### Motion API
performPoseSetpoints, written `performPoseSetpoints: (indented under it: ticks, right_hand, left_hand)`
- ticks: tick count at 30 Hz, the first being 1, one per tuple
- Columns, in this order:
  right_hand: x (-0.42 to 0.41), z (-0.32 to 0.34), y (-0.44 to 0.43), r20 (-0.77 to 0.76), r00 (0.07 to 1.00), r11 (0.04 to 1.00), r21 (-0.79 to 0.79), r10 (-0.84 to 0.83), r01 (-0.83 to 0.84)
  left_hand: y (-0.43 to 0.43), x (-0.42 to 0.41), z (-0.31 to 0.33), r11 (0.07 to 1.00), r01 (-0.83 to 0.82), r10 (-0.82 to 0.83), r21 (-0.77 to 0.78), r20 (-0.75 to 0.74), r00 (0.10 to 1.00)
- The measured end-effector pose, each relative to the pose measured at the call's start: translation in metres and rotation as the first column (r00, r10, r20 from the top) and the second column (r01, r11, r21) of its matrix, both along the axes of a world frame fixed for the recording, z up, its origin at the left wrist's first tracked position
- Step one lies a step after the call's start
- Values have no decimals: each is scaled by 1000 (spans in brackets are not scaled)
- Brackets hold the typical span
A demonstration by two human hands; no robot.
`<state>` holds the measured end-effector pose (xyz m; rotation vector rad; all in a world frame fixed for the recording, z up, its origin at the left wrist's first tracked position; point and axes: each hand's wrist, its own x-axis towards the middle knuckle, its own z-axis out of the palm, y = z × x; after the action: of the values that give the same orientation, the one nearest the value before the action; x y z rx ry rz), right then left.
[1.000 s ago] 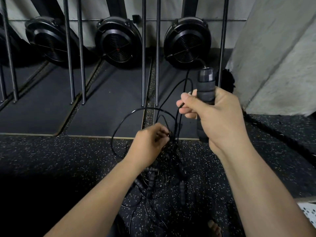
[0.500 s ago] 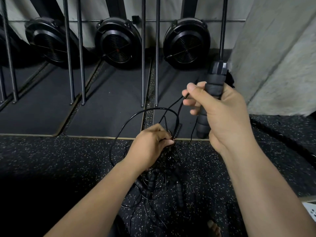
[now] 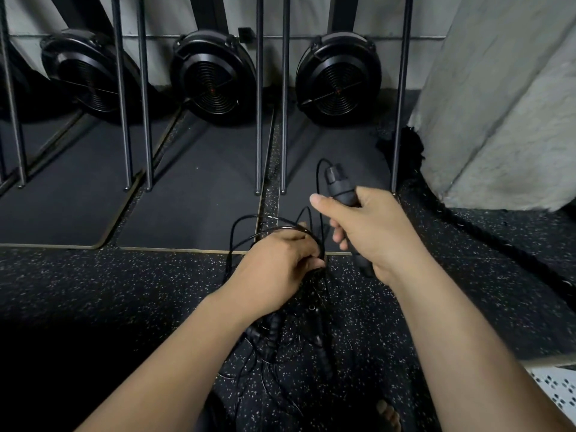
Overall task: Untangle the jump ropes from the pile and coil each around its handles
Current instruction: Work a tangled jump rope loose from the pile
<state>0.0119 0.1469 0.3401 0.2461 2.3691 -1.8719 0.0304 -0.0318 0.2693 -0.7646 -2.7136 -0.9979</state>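
- My right hand (image 3: 374, 232) is wrapped tight round one black foam jump-rope handle (image 3: 340, 187), thumb stretched out toward 10 o'clock. The handle's capped end points to about 11 o'clock and its butt sticks out under my palm toward 5 o'clock.
- A thin black cord (image 3: 317, 188) leaves that cap, arcs over and drops toward 6 o'clock, down to my other hand.
- My left hand (image 3: 280, 263), at 8 o'clock from the right one and close beside it, has its fingers curled in, pinching a bunch of thin cords at the top of the tangle.
- Loose cord loops (image 3: 232, 241) stand out from that hand toward 10 and 12 o'clock.
- The pile of jump ropes (image 3: 277, 335) hangs and lies at 6 o'clock from my left hand, several dark handles knotted into it, on the speckled rubber floor (image 3: 109, 291).
- At 12 o'clock, black fan housings (image 3: 215, 76) stand behind steel bars (image 3: 258, 120) on dark mats (image 3: 199, 188).
- A concrete pillar (image 3: 498, 104) fills 2 o'clock; a thick braided rope (image 3: 467, 227) runs along the floor at 3 o'clock.
- Bare toes (image 3: 388, 414) show at 5 o'clock.
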Motion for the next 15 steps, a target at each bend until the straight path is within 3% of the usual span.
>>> performPoseSetpoints:
  ticks: [4,7,11,15]
  right_hand:
    - [2,3,1,56,997,992,-122,51,-44]
    - [5,10,-2,0,990,978,-156,141,-140]
    - [6,7,-4,-112,965,971,54,239,-234]
    - [10,8,-5,-96,934,930,174,344,-325]
  left_hand:
    - [2,4,4,998,40,-37,-53,60,998]
    - [4,8,4,996,61,-56,-61,85,995]
    - [3,7,4,990,94,-78,-106,143,987]
    - [4,8,6,987,101,-73,-126,210,975]
